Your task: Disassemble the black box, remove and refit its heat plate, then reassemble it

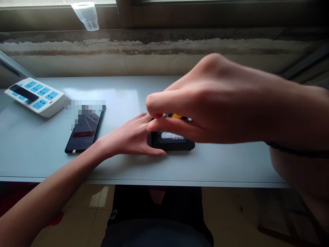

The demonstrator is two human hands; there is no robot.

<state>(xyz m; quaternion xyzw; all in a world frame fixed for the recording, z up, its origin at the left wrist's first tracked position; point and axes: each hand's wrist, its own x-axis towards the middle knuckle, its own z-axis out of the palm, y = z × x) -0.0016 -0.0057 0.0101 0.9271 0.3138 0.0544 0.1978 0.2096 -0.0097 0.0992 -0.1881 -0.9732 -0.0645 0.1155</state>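
A small black device (172, 141) with a white label lies flat on the pale grey table (210, 164), near its middle. My left hand (130, 139) rests against the device's left side, fingers laid along it and thumb at its front edge. My right hand (203, 106) hovers just above the device, close to the camera, with thumb and fingers pinched on a thin black and yellow tool (178, 117). The tool's tip and most of its length are hidden by my fingers.
A dark smartphone (84, 132) with a lit screen lies left of my left hand. A white power strip (34, 96) with blue sockets sits at the far left. A clear plastic cup (86, 14) hangs by the window ledge. The table's front edge runs below my arms.
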